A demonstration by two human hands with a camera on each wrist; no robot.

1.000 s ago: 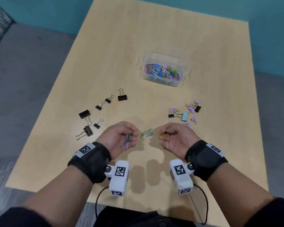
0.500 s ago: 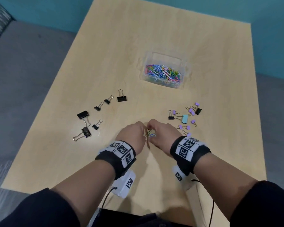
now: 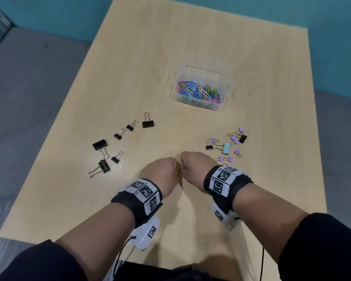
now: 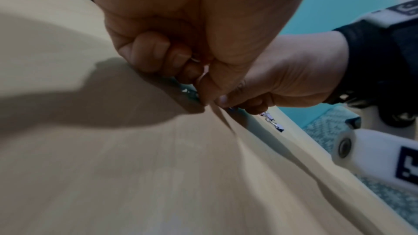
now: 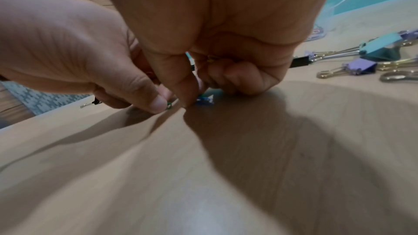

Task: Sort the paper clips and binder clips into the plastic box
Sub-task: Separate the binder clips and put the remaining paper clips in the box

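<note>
The fingers (image 5: 158, 102) of both hands are curled tight and pressed down to the tabletop (image 3: 190, 47), meeting over a few loose paper clips (image 5: 204, 99). The left hand (image 3: 160, 173) pinches at a green clip (image 5: 169, 105) with its thumb tip; the right hand (image 3: 193, 169) has its thumb down on the blue clips and a yellowish clip tucked in its folded fingers. How many clips each hand holds cannot be made out, since the knuckles cover them from above and the wrist views are blurred.

The plastic box (image 3: 227, 84) stands farther up the tabletop, well apart from the hands, with a heap of coloured clips inside. Bare wood lies open between the hands and the box. Black binder clips (image 3: 99, 144) are scattered to the left of the hands, and purple binder clips (image 3: 224, 158), a mint binder clip (image 3: 226, 148) and two small black ones lie to the right, near the right wrist. The near edge of the tabletop runs just behind the forearms; the right edge is close beyond the coloured group.
</note>
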